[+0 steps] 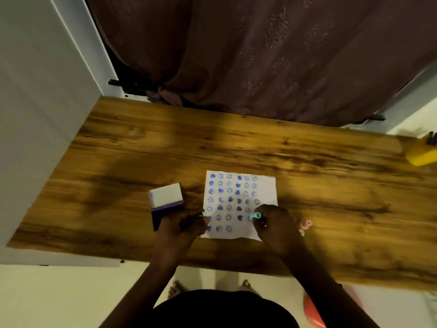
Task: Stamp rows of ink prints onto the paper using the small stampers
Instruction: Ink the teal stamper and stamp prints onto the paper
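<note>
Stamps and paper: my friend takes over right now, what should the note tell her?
Left hand: shut on a teal stamper at the paper's left edge.
Right hand: shut on a teal stamper, low on the right.
Box sits left of the paper; pink stamper lies right.
Done: about six rows of blue prints.
Left: the bottom row's right half and the bare right strip.

No words, numbers or brand names can be read; the paper (pixel 240 204) bears only blue stamped hearts and smiling faces.
</note>
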Demonstrator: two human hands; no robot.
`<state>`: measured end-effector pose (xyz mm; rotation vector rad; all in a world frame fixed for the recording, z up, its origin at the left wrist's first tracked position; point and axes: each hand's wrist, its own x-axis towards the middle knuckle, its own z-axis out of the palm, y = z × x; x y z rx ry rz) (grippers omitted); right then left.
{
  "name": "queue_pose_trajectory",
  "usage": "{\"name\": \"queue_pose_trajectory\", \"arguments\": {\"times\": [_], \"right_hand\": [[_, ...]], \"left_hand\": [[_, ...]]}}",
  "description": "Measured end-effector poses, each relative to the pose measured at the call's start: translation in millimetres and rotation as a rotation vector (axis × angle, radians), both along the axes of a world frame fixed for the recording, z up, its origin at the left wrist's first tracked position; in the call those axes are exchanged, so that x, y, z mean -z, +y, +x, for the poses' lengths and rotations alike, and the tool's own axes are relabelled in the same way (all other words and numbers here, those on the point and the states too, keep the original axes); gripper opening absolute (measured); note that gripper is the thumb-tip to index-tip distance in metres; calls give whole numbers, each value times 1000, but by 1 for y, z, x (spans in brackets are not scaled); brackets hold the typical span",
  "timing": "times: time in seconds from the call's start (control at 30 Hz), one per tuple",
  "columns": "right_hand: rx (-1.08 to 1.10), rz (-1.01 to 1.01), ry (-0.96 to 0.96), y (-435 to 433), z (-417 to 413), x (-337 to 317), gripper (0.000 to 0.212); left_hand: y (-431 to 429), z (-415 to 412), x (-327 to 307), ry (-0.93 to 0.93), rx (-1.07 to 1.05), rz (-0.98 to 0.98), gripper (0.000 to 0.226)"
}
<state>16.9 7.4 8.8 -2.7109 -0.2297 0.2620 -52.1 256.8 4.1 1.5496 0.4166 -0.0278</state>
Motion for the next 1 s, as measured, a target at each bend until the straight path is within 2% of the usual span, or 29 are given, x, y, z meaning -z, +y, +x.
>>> {"name": "queue_pose_trajectory", "arguments": {"times": [0.1, 0.27, 0.67, 1.0], "right_hand": [[7, -72, 9, -14, 3, 3, 23], [-18, -92, 26, -21, 4, 11, 22], [-72, -101, 27, -17, 15, 20, 23], [-77, -144, -19, -16, 16, 36, 23]], "left_hand": [[-9, 4, 8, 32, 20, -43, 34], [-19, 8, 11, 47, 28, -94, 31], [-28, 18, 16, 76, 2, 7, 26], [-32, 24, 20, 103, -6, -25, 26]]}}
